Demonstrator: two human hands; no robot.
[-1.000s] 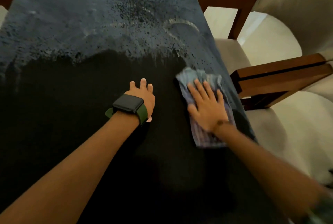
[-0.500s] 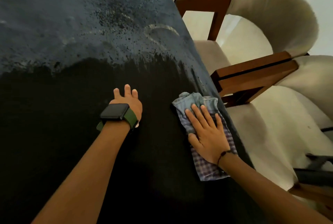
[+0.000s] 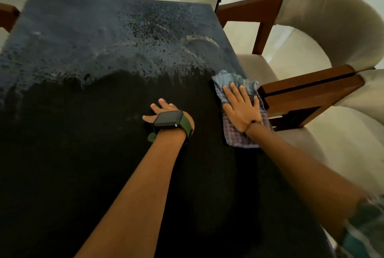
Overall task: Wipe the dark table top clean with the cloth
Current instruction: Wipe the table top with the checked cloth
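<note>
The dark table top fills most of the view; its far half is greyish with dusty smears, ring marks and specks, its near half is plain black. A checked blue-and-purple cloth lies by the right edge of the table. My right hand presses flat on the cloth with straight fingers spread. My left hand rests on the bare table to the left of the cloth, fingers loosely bent, with a dark watch on a green strap at the wrist.
Two beige upholstered chairs with brown wooden arms stand tight against the table's right side, next to the cloth. Another wooden chair arm shows at the far left corner. Pale floor lies beyond the table.
My right hand has slid the cloth away from me along the right edge, after pulling it nearer half a second ago. My left hand stays planted on the table.
</note>
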